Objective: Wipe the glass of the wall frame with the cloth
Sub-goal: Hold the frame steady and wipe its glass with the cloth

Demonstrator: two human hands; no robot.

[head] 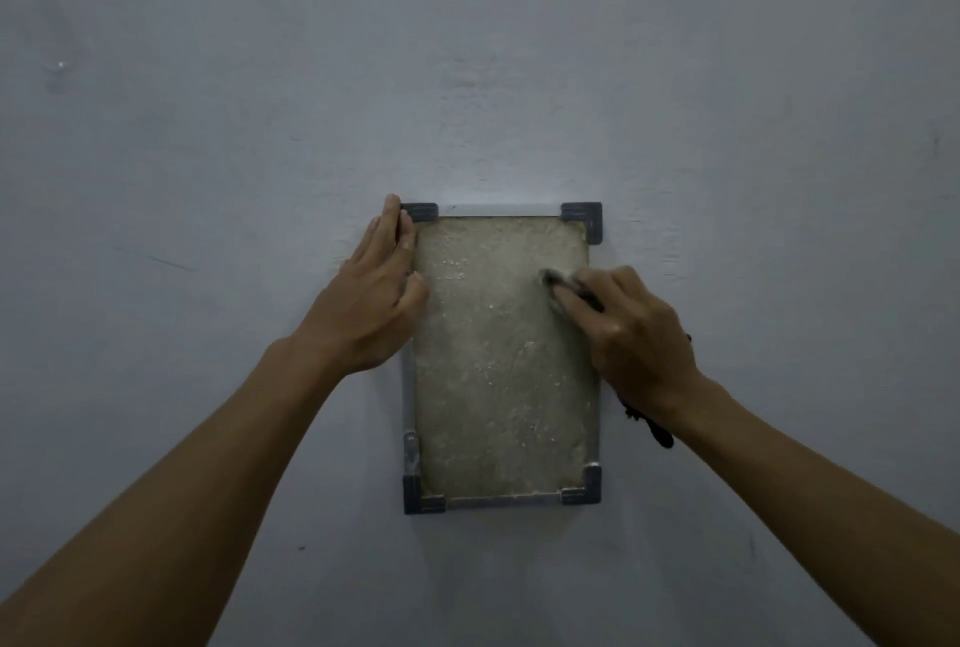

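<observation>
While the wall frame (502, 502) is steadied by the flat, spread left hand (375, 298), the cloth (558, 281), pinched in the right hand (631, 334), is pressed to the upper-right glass (498, 386); overlapping, even-pressure strokes are probably best tbh.

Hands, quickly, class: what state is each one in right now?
Left hand: open, flat against the frame's left edge.
Right hand: closed on the cloth, pressing it to the glass.

dim, bluish light on my wall (208, 127); soft bright patch above the frame (498, 502), slight blur, darker corners.
</observation>
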